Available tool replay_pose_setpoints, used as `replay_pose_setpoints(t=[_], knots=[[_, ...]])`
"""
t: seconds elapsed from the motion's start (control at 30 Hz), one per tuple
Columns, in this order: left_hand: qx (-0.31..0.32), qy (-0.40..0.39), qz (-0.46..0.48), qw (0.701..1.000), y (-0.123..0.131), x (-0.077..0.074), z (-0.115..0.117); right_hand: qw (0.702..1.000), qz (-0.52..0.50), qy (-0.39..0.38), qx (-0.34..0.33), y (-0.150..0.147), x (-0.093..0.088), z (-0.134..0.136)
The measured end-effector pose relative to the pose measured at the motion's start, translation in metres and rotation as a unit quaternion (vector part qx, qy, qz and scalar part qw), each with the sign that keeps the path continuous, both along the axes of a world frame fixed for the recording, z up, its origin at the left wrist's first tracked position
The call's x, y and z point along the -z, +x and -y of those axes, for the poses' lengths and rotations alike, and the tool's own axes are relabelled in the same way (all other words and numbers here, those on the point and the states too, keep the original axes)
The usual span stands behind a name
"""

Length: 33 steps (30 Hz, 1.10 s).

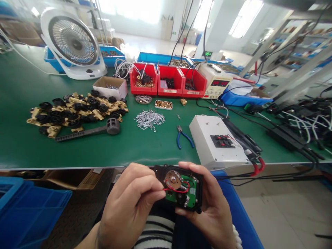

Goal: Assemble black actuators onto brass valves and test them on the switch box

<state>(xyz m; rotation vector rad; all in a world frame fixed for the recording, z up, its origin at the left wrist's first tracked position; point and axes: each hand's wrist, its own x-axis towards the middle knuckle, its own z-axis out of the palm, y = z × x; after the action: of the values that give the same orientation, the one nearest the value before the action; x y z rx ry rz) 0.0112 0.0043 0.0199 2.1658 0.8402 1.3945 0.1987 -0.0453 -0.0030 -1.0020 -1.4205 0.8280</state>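
My right hand (211, 204) grips a black plastic housing (199, 195) by its right side, thumb and fingers on opposite edges. The housing lies open toward me and shows a green circuit board (192, 190), a round copper-coloured motor (173, 180) and thin wires. My left hand (135, 200) pinches the end of a red wire (178, 191) between thumb and forefinger at the housing's left side. Both hands are in front of the table edge, above my lap. Blue-handled cutting pliers (184, 138) lie on the table beyond the housing.
On the green table (145, 148) are a pile of brass valves with black parts (77, 110), metal clips (149, 120), red bins (169, 81), a power supply (215, 79) and a grey box with terminals (215, 138). A fan (75, 43) stands at the back left. Blue crates (31, 207) sit below left.
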Motion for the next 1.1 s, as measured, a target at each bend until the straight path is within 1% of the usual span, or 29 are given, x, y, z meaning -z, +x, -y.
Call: replay_pose_setpoints(t=[0.07,0.13,0.23,0.3,0.37,0.43,0.47,0.53,0.6,0.63,0.7,0.73,0.77,0.8,0.83,0.87,0.93,0.97,1.03,1.1], knots=[[0.012,0.062,-0.034,0.997,-0.001,-0.002,-0.002,1.000,0.009,-0.012,0.001,0.000,0.000,-0.001],[0.011,0.101,-0.063,0.993,-0.002,-0.002,-0.003,1.000,0.017,-0.023,0.000,0.000,0.001,-0.001],[-0.007,0.110,-0.095,0.989,-0.004,0.000,-0.006,0.999,0.035,-0.035,-0.007,0.000,0.004,-0.002],[0.020,0.089,-0.108,0.990,-0.006,0.001,-0.009,0.998,0.050,-0.037,-0.016,0.001,0.006,-0.001],[0.071,0.059,-0.110,0.990,-0.007,0.000,-0.012,0.997,0.061,-0.044,-0.030,0.002,0.007,-0.001],[0.095,0.028,-0.104,0.990,-0.007,-0.001,-0.011,0.995,0.067,-0.052,-0.047,0.002,0.006,-0.001],[0.093,0.014,-0.101,0.990,-0.007,-0.002,-0.010,0.994,0.069,-0.057,-0.058,0.002,0.005,-0.003],[0.064,-0.010,-0.090,0.994,-0.004,-0.004,-0.007,0.992,0.061,-0.070,-0.080,-0.001,0.003,-0.008],[0.037,-0.042,-0.089,0.994,-0.003,-0.004,-0.010,0.990,0.021,-0.096,-0.098,-0.007,0.002,-0.017],[0.026,-0.067,-0.089,0.993,-0.003,-0.003,-0.015,0.987,-0.014,-0.119,-0.104,-0.011,0.002,-0.023],[-0.017,-0.125,-0.096,0.987,-0.007,0.000,-0.037,0.972,-0.113,-0.176,-0.108,-0.020,0.004,-0.040],[-0.065,-0.145,-0.094,0.983,-0.012,0.003,-0.052,0.957,-0.168,-0.210,-0.107,-0.025,0.006,-0.049],[-0.143,-0.152,-0.099,0.973,-0.020,0.007,-0.071,0.941,-0.217,-0.240,-0.102,-0.029,0.009,-0.059],[-0.236,-0.139,-0.110,0.956,-0.029,0.011,-0.091,0.926,-0.257,-0.261,-0.089,-0.032,0.012,-0.068],[-0.292,-0.134,-0.109,0.941,-0.041,0.015,-0.111,0.916,-0.285,-0.273,-0.070,-0.035,0.016,-0.077],[-0.334,-0.130,-0.109,0.927,-0.054,0.020,-0.130,0.913,-0.298,-0.276,-0.048,-0.038,0.021,-0.085],[-0.415,-0.123,-0.119,0.894,-0.082,0.029,-0.160,0.920,-0.289,-0.265,-0.001,-0.040,0.032,-0.098],[-0.446,-0.126,-0.128,0.877,-0.096,0.034,-0.170,0.928,-0.267,-0.261,0.016,-0.041,0.038,-0.102],[-0.485,-0.143,-0.153,0.849,-0.120,0.043,-0.182,0.949,-0.179,-0.257,0.036,-0.041,0.049,-0.108],[-0.495,-0.169,-0.180,0.833,-0.136,0.052,-0.186,0.969,-0.046,-0.236,0.055,-0.041,0.056,-0.111]])
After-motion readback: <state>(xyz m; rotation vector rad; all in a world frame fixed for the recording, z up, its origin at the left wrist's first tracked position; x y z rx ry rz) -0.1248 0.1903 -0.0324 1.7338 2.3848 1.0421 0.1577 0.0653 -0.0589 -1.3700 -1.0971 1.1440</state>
